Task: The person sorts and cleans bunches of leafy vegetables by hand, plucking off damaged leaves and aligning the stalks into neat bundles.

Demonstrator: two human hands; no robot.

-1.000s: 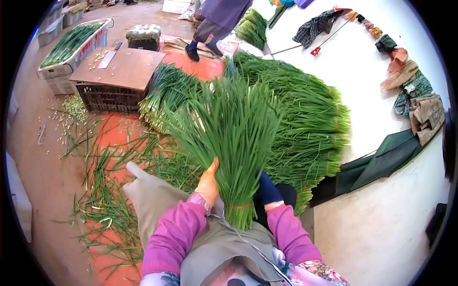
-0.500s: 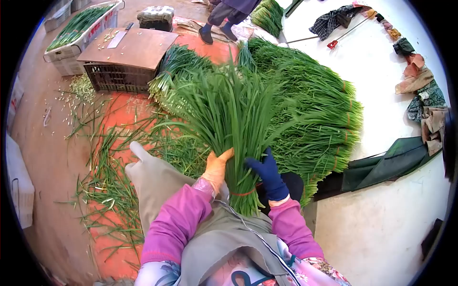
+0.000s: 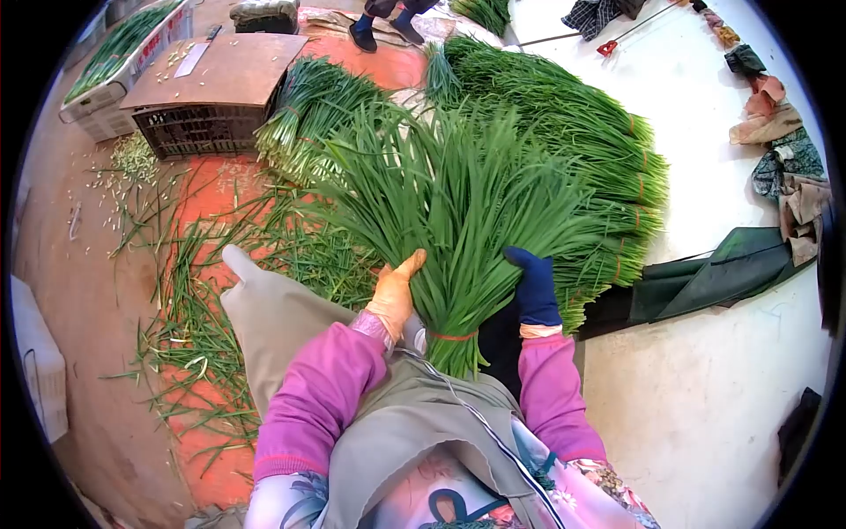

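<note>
A bunch (image 3: pixel 458 229) of long green leaves is held just in front of the apron (image 3: pixel 397 441), with the tips directed away and the lower ends turned toward the apron. Near these ends it is tied by a red band (image 3: pixel 454 338); above the band the leaves are fanned out to both sides.

On its left side the bunch is gripped by the left hand (image 3: pixel 394 291), gloved in orange: the thumb is laid against the leaves, and the other fingers, mostly hidden, seem to be curled around behind. On the other side the right hand (image 3: pixel 536 289), gloved in dark blue, is placed with its thumb against the leaves; its other fingers are hidden, so it cannot be told whether leaves are pinched there.

The bunch may be judged rather light, soft and bendable in the leaves, but firmer where it is bound. Leaves could be creased by hard squeezing, and some may slip if they are moist. The best hold is probably offered just above the band, where the leaves are gathered.

Beyond the right hand, many tied bunches (image 3: pixel 573 167) are laid closely together. Farther left, a knife (image 3: pixel 189 60) is seen on a board (image 3: pixel 233 79) placed over a crate (image 3: pixel 207 132).
</note>
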